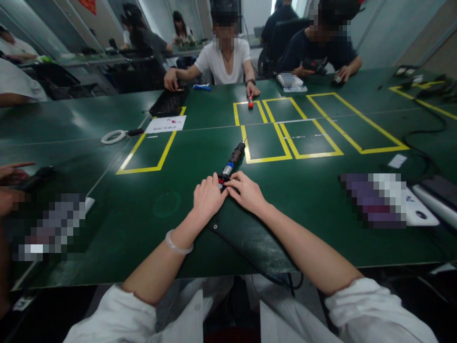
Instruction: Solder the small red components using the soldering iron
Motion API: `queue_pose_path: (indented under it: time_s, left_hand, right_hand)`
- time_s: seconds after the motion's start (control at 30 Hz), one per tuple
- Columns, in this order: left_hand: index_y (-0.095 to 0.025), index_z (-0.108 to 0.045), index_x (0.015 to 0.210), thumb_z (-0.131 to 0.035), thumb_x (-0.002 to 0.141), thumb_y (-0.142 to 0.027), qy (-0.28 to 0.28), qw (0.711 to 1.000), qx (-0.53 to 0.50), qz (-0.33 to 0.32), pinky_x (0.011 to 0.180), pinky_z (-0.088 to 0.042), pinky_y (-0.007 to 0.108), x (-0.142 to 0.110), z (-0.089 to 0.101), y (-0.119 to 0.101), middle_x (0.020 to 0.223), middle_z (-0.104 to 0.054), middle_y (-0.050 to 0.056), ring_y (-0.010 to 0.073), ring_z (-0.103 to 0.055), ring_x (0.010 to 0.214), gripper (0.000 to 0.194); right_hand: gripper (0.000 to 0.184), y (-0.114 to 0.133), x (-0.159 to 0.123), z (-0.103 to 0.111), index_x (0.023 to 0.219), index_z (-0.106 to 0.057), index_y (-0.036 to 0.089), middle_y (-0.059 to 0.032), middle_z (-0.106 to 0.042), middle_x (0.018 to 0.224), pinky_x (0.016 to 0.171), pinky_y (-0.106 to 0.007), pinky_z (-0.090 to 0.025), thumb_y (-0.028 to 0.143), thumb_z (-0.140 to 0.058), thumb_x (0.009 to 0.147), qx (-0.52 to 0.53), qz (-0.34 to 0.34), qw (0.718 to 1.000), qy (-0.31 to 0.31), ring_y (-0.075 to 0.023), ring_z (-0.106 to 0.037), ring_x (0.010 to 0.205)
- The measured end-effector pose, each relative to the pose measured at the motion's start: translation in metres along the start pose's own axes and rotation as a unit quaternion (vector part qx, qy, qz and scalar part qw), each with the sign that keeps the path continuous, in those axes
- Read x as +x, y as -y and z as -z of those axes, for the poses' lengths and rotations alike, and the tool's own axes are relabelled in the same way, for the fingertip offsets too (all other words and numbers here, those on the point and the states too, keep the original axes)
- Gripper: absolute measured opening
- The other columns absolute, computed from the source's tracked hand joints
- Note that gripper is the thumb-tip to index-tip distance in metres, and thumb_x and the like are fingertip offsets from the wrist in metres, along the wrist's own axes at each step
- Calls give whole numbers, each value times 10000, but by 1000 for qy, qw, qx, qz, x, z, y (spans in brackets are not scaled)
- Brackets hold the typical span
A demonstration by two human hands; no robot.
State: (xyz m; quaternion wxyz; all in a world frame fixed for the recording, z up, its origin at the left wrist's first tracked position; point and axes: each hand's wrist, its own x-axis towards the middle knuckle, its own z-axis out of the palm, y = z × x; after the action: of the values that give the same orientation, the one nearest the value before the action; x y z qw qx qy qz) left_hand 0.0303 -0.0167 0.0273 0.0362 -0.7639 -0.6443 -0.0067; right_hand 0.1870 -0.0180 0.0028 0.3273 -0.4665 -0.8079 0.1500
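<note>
An electric screwdriver (233, 161) with a dark body, a blue band and a thin bit lies over the green table, its tip pointing away from me. My left hand (210, 194) is closed around its near end, where a small red part (221, 181) shows. From the other side, my right hand (246, 191) pinches that same end, thumb and fingers close to the red part. What the fingertips do there is partly hidden. A black cord (246, 259) runs from below my hands over the table's near edge.
Yellow tape outlines (267, 159) mark the green table (293, 200). Across it, a person in white holds a red-tipped object (250, 102). A white paper (166, 124) and a coiled white cable (113, 137) lie left; blurred flat items (423, 209) lie right. Other people sit around.
</note>
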Motion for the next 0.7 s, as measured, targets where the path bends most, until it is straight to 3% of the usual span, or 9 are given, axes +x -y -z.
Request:
queue_pose_path:
  time_s: [0.17,0.33,0.7]
  left_hand:
    - [-49,-350,1449,-346,943,-530,-6,1000,14,-10,895,-428,389,-1,0,10,1208,-590,214,325,-549,1117,698]
    - [-58,-370,1435,-324,947,-534,-2,999,34,-14,893,-425,404,-5,2,35,1200,-592,214,330,-553,1109,683]
    - [-52,-436,1357,-195,933,-582,56,991,90,83,755,-460,415,-46,13,133,1103,-614,230,363,-604,978,719]
  right_hand:
    - [213,-3,-1,3,1112,-639,239,-57,-556,1158,782,-289,-492,292,-514,948,14,-4,1000,0,-164,-582,944]
    - [204,-8,-2,2,1108,-620,228,-57,-554,1163,759,-283,-484,282,-518,940,21,-6,1000,9,-157,-588,906]
    - [176,-10,-2,1,1074,-620,237,-54,-560,1155,742,-277,-471,274,-519,934,36,-2,999,22,-154,-591,885]
